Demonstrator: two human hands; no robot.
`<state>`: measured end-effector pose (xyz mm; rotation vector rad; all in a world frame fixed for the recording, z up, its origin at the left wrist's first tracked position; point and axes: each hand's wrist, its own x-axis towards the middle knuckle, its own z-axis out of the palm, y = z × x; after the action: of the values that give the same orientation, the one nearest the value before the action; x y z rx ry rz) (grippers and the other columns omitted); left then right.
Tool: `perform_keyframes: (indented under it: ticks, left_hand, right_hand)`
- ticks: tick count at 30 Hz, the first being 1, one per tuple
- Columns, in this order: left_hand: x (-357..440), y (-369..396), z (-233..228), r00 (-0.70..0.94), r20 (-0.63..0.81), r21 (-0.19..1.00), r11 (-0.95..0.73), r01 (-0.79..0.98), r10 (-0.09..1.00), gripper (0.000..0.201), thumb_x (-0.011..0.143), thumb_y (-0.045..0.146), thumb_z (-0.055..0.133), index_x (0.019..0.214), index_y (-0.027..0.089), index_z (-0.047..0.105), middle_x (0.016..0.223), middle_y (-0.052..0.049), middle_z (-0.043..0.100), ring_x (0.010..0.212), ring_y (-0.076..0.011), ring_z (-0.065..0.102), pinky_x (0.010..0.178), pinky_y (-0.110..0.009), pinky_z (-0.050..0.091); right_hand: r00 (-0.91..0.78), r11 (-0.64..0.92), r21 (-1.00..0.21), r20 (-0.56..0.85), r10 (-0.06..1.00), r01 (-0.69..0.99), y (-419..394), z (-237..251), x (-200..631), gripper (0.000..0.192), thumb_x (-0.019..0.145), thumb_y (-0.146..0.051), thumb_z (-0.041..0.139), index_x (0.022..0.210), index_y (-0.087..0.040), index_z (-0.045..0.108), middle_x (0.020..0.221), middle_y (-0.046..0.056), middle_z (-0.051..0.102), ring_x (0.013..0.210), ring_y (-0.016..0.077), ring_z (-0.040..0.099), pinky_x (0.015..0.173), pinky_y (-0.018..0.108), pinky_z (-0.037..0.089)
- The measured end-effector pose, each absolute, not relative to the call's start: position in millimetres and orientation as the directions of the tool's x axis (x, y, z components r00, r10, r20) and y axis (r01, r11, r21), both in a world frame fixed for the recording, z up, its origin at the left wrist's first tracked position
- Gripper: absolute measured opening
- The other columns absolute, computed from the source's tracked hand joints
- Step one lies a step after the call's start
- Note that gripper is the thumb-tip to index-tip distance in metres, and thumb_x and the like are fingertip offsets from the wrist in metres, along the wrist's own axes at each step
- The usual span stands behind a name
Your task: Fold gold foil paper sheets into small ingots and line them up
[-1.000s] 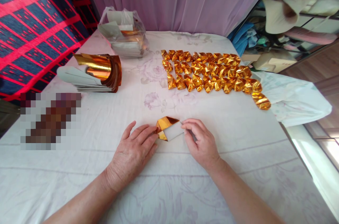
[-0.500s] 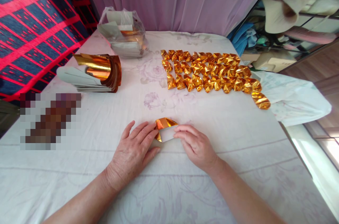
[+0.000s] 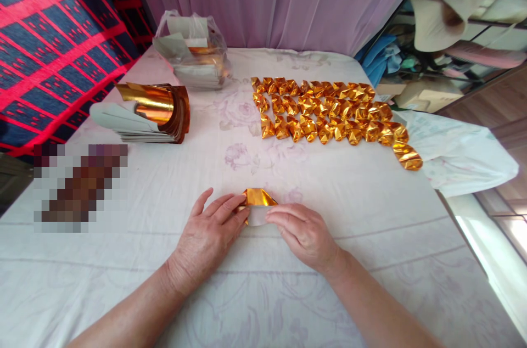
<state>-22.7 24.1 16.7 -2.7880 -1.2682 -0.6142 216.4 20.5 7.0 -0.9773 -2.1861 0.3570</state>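
A partly folded sheet of gold foil paper (image 3: 257, 197) lies on the table between my hands. Its gold side shows along the far edge, with slanted corners, and its pale back faces up nearer me. My left hand (image 3: 211, 227) grips the left end with its fingertips; one outer finger sticks up and the thumb is hidden beneath. At the right end, my right hand (image 3: 304, 231) pinches the paper between bunched fingers and thumb.
Several folded gold foil pieces (image 3: 325, 109) form rows at the back right, beside a white plastic bag (image 3: 465, 153). At the left stands a curved stack of foil sheets (image 3: 158, 112), with a clear bag of sheets (image 3: 193, 54) behind. A pixelated patch (image 3: 80, 189) covers something at far left.
The foil paper has turned to lie straighter before me, and its gold far flap looks flatter. My left thumb has gone under the hand; the right fingers have shifted slightly.
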Motion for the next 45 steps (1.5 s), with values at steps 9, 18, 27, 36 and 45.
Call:
perform_keyframes:
  ticks: [9, 18, 27, 36, 45]
  left_hand:
    - [-29.3, 30.4, 13.0, 0.637, 0.347, 0.118, -0.706, 0.698, 0.688, 0.022, 0.096, 0.019, 0.055, 0.114, 0.026, 0.066, 0.125, -0.002, 0.069, 0.112, -0.021, 0.065, 0.116, -0.051, 0.025]
    - [-30.5, 31.9, 11.6, 0.623, 0.379, 0.099, -0.699, 0.708, 0.685, 0.023, 0.095, 0.016, 0.055, 0.112, 0.024, 0.067, 0.127, 0.0, 0.068, 0.117, -0.0235, 0.062, 0.117, -0.052, 0.026]
    - [-22.2, 21.9, 14.3, 0.652, 0.307, 0.137, -0.711, 0.69, 0.693, 0.03, 0.096, 0.017, 0.047, 0.121, 0.02, 0.064, 0.133, -0.008, 0.064, 0.122, -0.0246, 0.059, 0.112, -0.05, 0.037]
    - [-16.6, 15.5, 14.1, 0.689, 0.238, 0.206, -0.729, 0.653, 0.684, 0.04, 0.095, 0.035, 0.055, 0.135, 0.026, 0.056, 0.143, -0.007, 0.055, 0.135, -0.0293, 0.046, 0.114, -0.054, 0.033]
    - [-17.9, 15.9, 13.1, 0.699, 0.185, 0.237, -0.722, 0.651, 0.691, 0.038, 0.094, 0.041, 0.056, 0.129, 0.028, 0.061, 0.145, -0.007, 0.053, 0.137, -0.0311, 0.043, 0.114, -0.056, 0.032]
  right_hand:
    - [-0.399, 0.582, -0.484, 0.433, 0.808, 0.654, 23.7, 5.9, 216.8, 0.028, 0.088, -0.01, 0.052, 0.109, -0.022, 0.064, 0.107, 0.007, 0.069, 0.095, 0.018, 0.068, 0.082, 0.032, 0.058]
    - [-0.452, 0.641, -0.42, 0.467, 0.76, 0.643, 21.8, 8.1, 217.6, 0.02, 0.091, -0.013, 0.053, 0.096, -0.021, 0.071, 0.099, 0.006, 0.068, 0.083, 0.0157, 0.066, 0.074, 0.029, 0.056]
    - [-0.467, 0.626, -0.362, 0.437, 0.769, 0.691, 18.8, 9.9, 212.3, 0.02, 0.094, -0.018, 0.054, 0.093, -0.024, 0.073, 0.094, 0.005, 0.067, 0.079, 0.0136, 0.064, 0.07, 0.025, 0.055]
    - [-0.453, 0.619, -0.441, 0.429, 0.781, 0.65, 20.5, 9.6, 211.9, 0.017, 0.095, -0.019, 0.054, 0.096, -0.022, 0.071, 0.091, 0.005, 0.067, 0.08, 0.0157, 0.065, 0.073, 0.029, 0.055]
    - [-0.46, 0.612, -0.422, 0.411, 0.787, 0.669, 21.9, 7.1, 216.8, 0.015, 0.094, -0.019, 0.055, 0.092, -0.021, 0.07, 0.087, 0.004, 0.067, 0.076, 0.015, 0.064, 0.069, 0.028, 0.052]
